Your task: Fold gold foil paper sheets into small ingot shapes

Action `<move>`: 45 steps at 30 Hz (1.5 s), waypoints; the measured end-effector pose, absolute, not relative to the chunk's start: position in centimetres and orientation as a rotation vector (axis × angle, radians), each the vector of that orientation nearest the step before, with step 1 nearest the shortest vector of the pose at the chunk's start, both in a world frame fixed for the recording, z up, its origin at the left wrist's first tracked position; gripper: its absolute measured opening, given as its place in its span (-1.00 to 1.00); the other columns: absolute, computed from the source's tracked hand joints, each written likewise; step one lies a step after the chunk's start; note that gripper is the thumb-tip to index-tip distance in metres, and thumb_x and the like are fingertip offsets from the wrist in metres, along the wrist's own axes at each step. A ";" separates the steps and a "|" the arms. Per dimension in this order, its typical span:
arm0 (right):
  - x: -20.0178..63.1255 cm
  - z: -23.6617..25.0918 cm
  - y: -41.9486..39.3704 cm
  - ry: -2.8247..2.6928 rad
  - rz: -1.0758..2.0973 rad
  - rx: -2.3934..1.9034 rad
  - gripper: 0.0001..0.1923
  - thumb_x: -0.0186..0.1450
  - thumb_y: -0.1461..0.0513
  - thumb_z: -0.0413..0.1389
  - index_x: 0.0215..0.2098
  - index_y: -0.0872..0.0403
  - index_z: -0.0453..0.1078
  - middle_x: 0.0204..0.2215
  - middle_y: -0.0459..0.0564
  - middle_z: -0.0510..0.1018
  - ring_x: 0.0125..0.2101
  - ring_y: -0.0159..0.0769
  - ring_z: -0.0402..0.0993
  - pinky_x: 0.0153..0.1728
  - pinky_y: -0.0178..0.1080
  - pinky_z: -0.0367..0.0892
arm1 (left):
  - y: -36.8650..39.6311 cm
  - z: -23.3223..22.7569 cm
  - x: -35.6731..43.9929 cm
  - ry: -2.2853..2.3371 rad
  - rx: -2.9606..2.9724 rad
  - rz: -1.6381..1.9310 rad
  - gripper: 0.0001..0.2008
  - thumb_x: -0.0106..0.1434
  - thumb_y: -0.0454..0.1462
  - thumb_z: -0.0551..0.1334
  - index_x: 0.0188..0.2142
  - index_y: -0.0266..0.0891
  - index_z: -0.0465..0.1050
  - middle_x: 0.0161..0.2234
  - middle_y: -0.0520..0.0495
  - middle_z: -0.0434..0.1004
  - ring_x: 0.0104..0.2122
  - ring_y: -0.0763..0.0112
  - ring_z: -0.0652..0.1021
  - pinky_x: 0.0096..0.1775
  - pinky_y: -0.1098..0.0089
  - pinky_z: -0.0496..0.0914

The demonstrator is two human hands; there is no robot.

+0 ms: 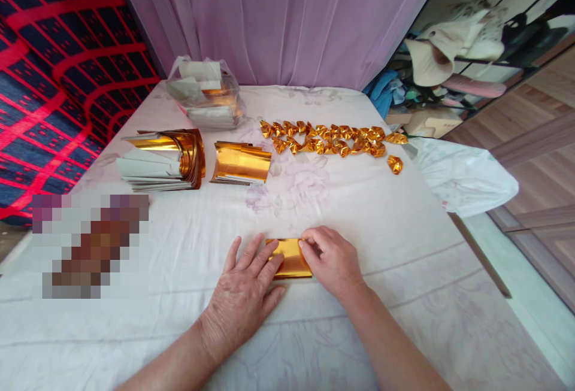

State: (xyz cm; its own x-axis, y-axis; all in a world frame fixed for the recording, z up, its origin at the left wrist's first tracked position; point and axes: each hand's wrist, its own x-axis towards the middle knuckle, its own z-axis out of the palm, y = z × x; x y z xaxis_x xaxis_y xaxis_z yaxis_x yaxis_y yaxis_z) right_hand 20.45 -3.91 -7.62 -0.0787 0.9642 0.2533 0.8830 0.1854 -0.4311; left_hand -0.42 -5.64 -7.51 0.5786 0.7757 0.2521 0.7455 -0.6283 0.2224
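Gold foil sheet [291, 257]: small, folded flat into a rectangle, lying on the white floral bedsheet [386, 223] at the near middle of the bed. Left hand [245, 295]: palm down, fingers spread and flat, fingertips pressing the left part of the foil sheet; grip fully open, nothing enclosed. Right hand [333, 259]: fingers curled, thumb and forefinger pinched on the right edge of the foil sheet; grip nearly closed on that edge. Beyond the foil sheet, toward the far side of the bed: short stack of gold sheets [241, 163], slightly curled. Left of that stack: larger pile of gold and white sheets [162, 160], edges fanned, top leaves rolled over. Farther beyond the foil sheet, against the curtain: clear plastic bag [205, 94] holding more white and gold paper. Beyond and right of the foil sheet: row of folded gold pieces [330, 138], packed side by side in two lines, with one loose folded piece [395, 164] just off the row's right end. Behind all: lilac curtain [278, 20]. Far left of the foil sheet: red and blue patterned fabric [58, 79].
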 end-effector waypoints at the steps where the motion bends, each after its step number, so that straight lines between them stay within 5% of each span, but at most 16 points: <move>1: 20.5 -7.6 -3.9 -1.993 0.229 -1.728 -0.86 0.30 0.25 0.04 -0.40 0.00 0.40 -0.48 -0.12 0.52 -0.38 -0.34 0.44 -0.31 -0.32 0.22 | -5.6 -7.5 -0.4 1.309 2.707 0.501 -0.60 0.29 -0.01 0.18 0.03 -0.12 0.46 0.14 -0.05 0.45 0.22 0.09 0.31 0.32 -0.01 -0.13; 20: 20.5 -7.5 -3.7 -1.987 0.269 -1.741 -0.87 0.29 0.25 0.06 -0.39 0.00 0.42 -0.46 -0.13 0.52 -0.36 -0.34 0.45 -0.32 -0.32 0.24 | -5.6 -7.8 -0.5 1.297 2.681 0.507 -0.59 0.28 0.00 0.20 0.06 -0.06 0.44 0.16 0.00 0.43 0.24 0.11 0.29 0.32 0.02 -0.21; 27: 22.1 -7.5 -3.1 -1.873 0.471 -1.610 -0.78 0.34 0.27 -0.06 -0.25 0.03 0.44 -0.33 -0.05 0.57 -0.31 -0.34 0.50 -0.28 -0.33 0.32 | -5.5 -7.7 -0.4 1.309 2.704 0.511 -0.59 0.27 -0.01 0.21 0.06 -0.05 0.45 0.15 -0.01 0.44 0.22 0.11 0.32 0.31 0.01 -0.16; 45: 20.6 -6.4 -3.3 -2.059 0.423 -1.793 -0.94 0.23 0.31 0.11 -0.34 0.01 0.38 -0.32 -0.10 0.50 -0.32 -0.35 0.46 -0.27 -0.31 0.25 | -5.5 -7.5 -0.4 1.308 2.680 0.519 -0.60 0.25 -0.03 0.24 0.04 -0.06 0.46 0.14 0.00 0.45 0.22 0.12 0.32 0.31 0.02 -0.17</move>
State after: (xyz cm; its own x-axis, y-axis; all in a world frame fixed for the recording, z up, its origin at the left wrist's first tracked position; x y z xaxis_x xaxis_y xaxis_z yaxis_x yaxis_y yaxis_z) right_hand 20.63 -3.33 -6.37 -0.1165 0.9897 0.0836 0.8765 0.1420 -0.4600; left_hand -0.43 -5.53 -7.54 0.5693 0.7822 0.2531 0.7431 -0.6213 0.2487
